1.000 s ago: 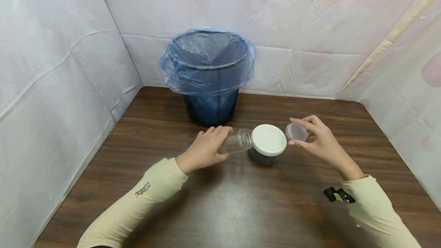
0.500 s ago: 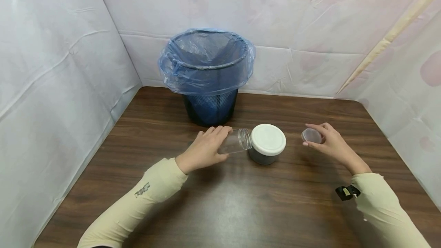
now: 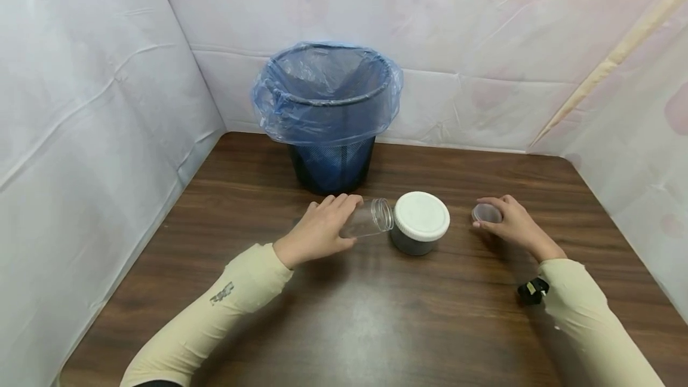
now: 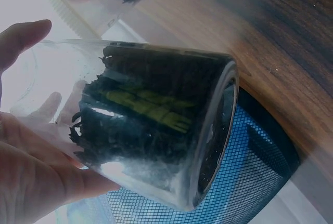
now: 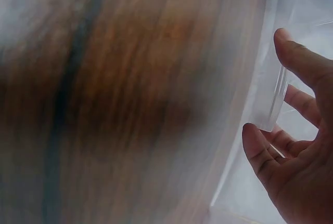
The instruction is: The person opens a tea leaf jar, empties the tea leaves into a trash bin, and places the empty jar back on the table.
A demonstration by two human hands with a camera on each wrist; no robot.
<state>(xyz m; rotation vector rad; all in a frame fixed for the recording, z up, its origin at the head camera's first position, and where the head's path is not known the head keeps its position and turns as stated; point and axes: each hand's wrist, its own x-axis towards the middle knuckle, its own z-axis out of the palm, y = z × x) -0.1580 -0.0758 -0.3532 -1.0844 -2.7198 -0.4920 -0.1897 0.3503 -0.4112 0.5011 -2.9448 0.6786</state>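
Note:
My left hand (image 3: 318, 230) grips a clear jar (image 3: 366, 220) tilted on its side, its open mouth toward the white-lidded jar (image 3: 421, 216). Dark, shredded, leaf-like pieces (image 4: 140, 115) fill the bottom half of the gripped jar in the left wrist view. The white-lidded jar stands upright on the table with dark contents. To its right, my right hand (image 3: 516, 227) pinches a small translucent round lid (image 3: 486, 214) by its edge, low over the table. In the right wrist view the thumb and fingers hold that lid (image 5: 271, 99) edge-on; whether it touches the table I cannot tell.
A black mesh bin (image 3: 333, 166) with a blue plastic liner (image 3: 328, 121) stands at the back, behind the left hand. Pale cloth walls (image 3: 484, 46) enclose the brown wooden table (image 3: 365, 327) at the back and sides.
My right hand has moved rightward, away from the white-lidded jar, and lower toward the table with the lid. The left hand and its jar have stayed in place.

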